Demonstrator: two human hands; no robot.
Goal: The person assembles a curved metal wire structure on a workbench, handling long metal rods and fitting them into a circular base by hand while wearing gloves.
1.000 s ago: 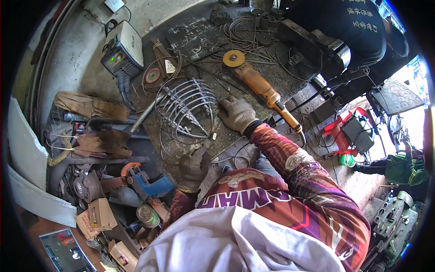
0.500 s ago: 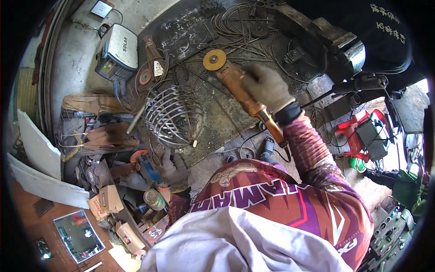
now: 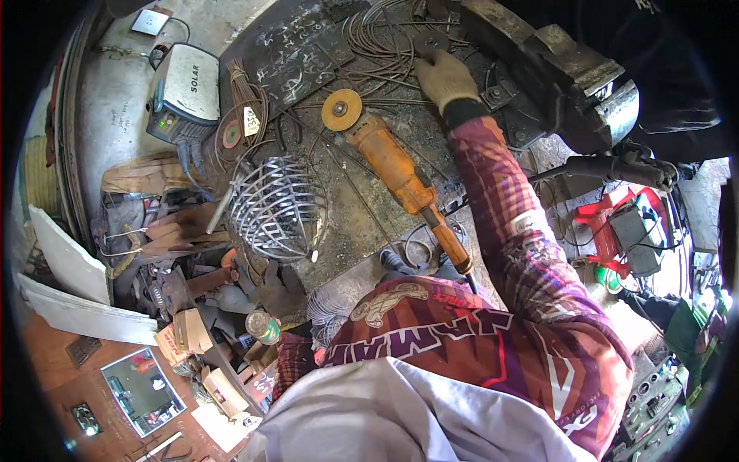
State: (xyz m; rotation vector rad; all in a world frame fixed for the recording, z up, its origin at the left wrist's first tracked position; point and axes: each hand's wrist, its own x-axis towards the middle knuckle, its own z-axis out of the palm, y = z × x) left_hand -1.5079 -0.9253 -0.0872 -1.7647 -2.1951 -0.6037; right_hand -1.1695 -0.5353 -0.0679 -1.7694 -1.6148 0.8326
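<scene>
My right hand [image 3: 448,80], in a tan work glove with a dark cuff, reaches to the far side of the metal workbench. It is at the near edge of a dark round disc [image 3: 431,42]; its fingertips are bent down and hidden, so I cannot tell whether they grip it. An orange angle grinder [image 3: 391,165] with a yellowish disc [image 3: 341,110] lies on the bench, untouched. My left sleeve [image 3: 292,359] shows low on the left, but my left hand is out of view. A cage of curved metal strips [image 3: 279,206] sits left of the grinder.
Coiled wire [image 3: 377,38] lies at the back, beside a heavy bench vise [image 3: 573,65]. A welding machine [image 3: 185,88] stands at the far left, near bundled rods [image 3: 243,88]. Pale panels [image 3: 81,312] and a green can [image 3: 262,327] are lower left. Thin rods cross the bench.
My right hand has come off the angle grinder and moved away from me to the dark disc. The grinder now rests on the bench. The view has shifted slightly.
</scene>
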